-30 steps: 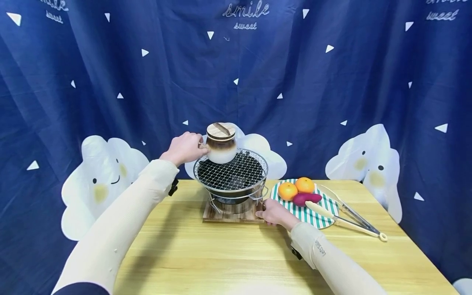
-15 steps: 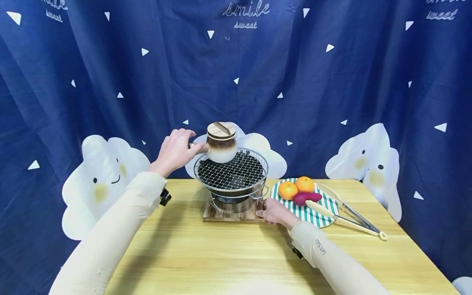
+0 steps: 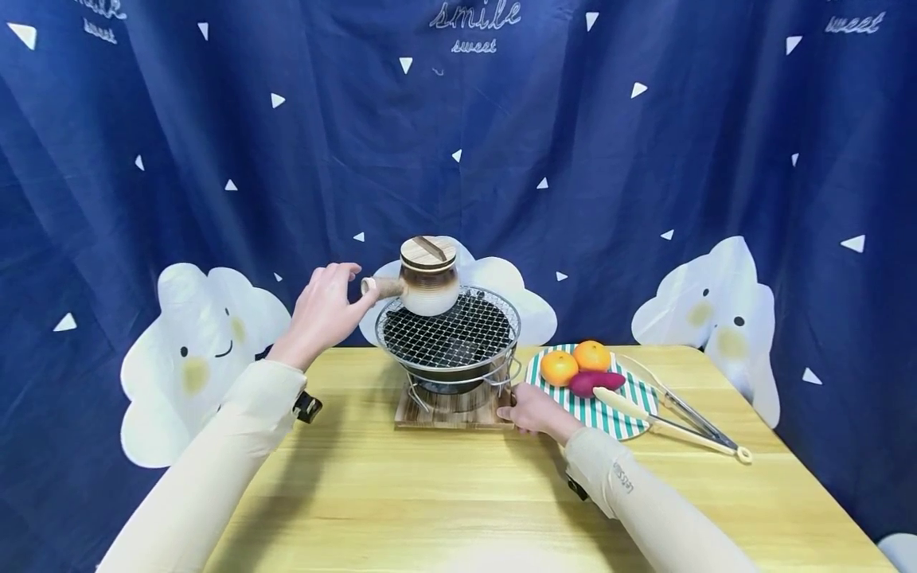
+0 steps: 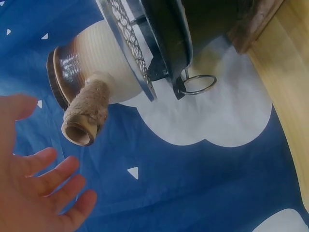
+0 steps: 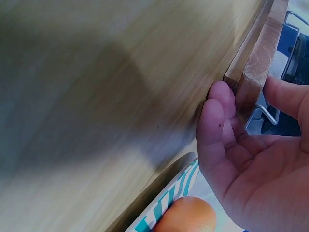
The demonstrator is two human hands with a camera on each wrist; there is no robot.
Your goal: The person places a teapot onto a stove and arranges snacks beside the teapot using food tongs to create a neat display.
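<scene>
A side-handled teapot [image 3: 430, 296], brown fading to white with a wooden lid, sits upright on the mesh of a round tabletop grill [image 3: 453, 338]. My left hand [image 3: 325, 306] hovers left of its twine-wrapped handle [image 4: 89, 108]. In the left wrist view those fingers [image 4: 63, 170] are spread and hold nothing, with a gap between them and the handle. Under the grill lies a square wooden board [image 3: 415, 414]. My right hand [image 3: 537, 408] pinches its near right corner, thumb on one face and fingers against the other in the right wrist view.
Right of the grill, a green-and-white striped plate [image 3: 630, 427] carries two oranges [image 3: 559, 369] and a purple sweet potato [image 3: 596, 383]. Tongs [image 3: 691, 434] lie partly across the plate. A blue curtain [image 3: 458, 159] hangs behind the wooden table [image 3: 430, 493].
My left hand has let go of the teapot handle and drawn back to the left, its fingers opening. The teapot stays on the grill. My right hand keeps its place at the board.
</scene>
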